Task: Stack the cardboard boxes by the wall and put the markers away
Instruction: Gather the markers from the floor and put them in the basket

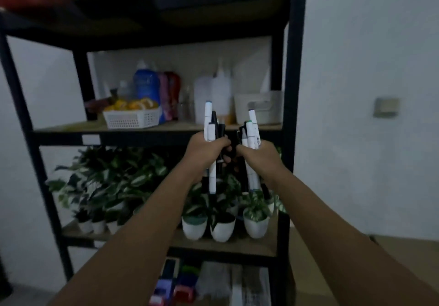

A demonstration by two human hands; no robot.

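Both my hands are raised in front of a black shelf rack. My left hand is shut on a bundle of white and black markers held upright. My right hand grips a second bundle of markers, tilted slightly left. The two fists almost touch. A white bin with a handle cutout stands on the middle shelf just behind the right bundle. A brown cardboard box lies low at the right, by the wall.
The middle shelf holds a white basket of orange items, a blue bottle and white bottles. Potted plants in white pots fill the shelf below. Coloured boxes sit on the lowest level. A wall plate is at right.
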